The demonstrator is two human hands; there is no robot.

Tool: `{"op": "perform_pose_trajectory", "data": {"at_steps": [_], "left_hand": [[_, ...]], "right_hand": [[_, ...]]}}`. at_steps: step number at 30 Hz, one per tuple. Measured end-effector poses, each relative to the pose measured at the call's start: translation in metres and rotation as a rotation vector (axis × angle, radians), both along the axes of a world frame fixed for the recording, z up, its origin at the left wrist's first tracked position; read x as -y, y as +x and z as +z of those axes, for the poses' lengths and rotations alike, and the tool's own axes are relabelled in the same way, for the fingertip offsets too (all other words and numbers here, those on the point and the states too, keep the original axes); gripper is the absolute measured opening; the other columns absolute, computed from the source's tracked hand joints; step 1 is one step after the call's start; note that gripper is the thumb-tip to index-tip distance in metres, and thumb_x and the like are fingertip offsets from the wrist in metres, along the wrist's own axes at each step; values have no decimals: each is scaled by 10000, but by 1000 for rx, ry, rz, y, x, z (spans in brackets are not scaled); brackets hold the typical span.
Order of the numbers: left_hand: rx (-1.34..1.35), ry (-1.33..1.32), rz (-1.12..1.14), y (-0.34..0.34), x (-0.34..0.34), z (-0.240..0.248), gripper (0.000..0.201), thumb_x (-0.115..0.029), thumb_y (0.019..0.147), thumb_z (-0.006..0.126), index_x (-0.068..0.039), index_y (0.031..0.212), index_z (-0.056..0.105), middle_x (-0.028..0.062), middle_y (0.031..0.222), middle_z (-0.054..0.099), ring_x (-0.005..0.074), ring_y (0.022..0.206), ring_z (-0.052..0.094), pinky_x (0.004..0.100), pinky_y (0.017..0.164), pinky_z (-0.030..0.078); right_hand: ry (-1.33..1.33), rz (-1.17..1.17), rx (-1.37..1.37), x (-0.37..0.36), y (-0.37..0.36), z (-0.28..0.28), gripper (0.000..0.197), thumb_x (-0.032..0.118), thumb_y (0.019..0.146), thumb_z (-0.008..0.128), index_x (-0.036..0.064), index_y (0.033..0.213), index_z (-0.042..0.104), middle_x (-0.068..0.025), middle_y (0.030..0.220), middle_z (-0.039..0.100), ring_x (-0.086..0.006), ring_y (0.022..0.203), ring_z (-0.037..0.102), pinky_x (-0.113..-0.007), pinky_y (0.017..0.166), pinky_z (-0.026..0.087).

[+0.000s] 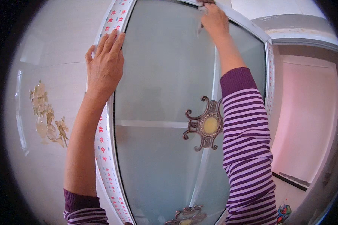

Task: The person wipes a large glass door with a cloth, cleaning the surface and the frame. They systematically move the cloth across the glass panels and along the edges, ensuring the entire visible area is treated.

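Clutching crumpled cloth (205,2) over frosted glass (157,75), the right hand (216,21) curls; the left hand (107,65) spreads on the film-coated frame (103,150).

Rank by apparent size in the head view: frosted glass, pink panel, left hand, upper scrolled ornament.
1. Frosted glass
2. Pink panel
3. Left hand and upper scrolled ornament: too close to rank; the sleeve partly covers the latter.
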State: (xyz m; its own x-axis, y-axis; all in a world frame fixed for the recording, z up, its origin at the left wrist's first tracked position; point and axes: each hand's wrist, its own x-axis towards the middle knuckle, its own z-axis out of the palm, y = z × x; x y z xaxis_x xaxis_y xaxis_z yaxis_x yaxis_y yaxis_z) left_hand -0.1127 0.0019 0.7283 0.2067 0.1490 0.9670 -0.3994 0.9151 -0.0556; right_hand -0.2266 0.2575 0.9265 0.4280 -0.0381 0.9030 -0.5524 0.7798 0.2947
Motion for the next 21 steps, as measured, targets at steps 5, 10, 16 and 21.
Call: {"op": "perform_pose_trajectory", "data": {"at_steps": [5, 10, 16, 21], "left_hand": [[13, 50, 20, 0, -3, 0, 495, -131, 966, 432, -217, 1448, 362, -9, 1513, 337, 169, 1401, 295, 461, 1127, 191], [-3, 48, 42, -4, 0, -1, 510, -132, 969, 427, -231, 1461, 336, -13, 1520, 322, 160, 1409, 278, 466, 1132, 184], [-33, 38, 53, -11, 4, 2, 513, -147, 975, 424, -242, 1469, 322, -18, 1523, 312, 160, 1412, 269, 474, 1134, 182], [-12, 75, 96, -13, 5, 0, 523, -162, 986, 412, -262, 1483, 285, -33, 1531, 295, 151, 1421, 251, 474, 1149, 173]], "right_hand": [[-118, -21, 148, -59, -21, 3, 441, 141, 826, 513, 132, 1262, 576, -88, 1302, 547, -305, 1199, 519, -415, 999, 434], [-151, -65, 233, -92, -29, 4, 423, 142, 812, 529, 137, 1228, 607, -123, 1226, 603, -328, 1141, 561, -425, 975, 449], [-53, 219, 536, -129, -11, -15, 400, 150, 774, 629, 99, 1171, 640, -174, 1071, 664, -312, 961, 649, -400, 867, 509], [197, 1032, 903, -160, 16, -74, 305, 96, 796, 687, -20, 1073, 631, -159, 1032, 670, -215, 874, 669, -358, 760, 558]]}}
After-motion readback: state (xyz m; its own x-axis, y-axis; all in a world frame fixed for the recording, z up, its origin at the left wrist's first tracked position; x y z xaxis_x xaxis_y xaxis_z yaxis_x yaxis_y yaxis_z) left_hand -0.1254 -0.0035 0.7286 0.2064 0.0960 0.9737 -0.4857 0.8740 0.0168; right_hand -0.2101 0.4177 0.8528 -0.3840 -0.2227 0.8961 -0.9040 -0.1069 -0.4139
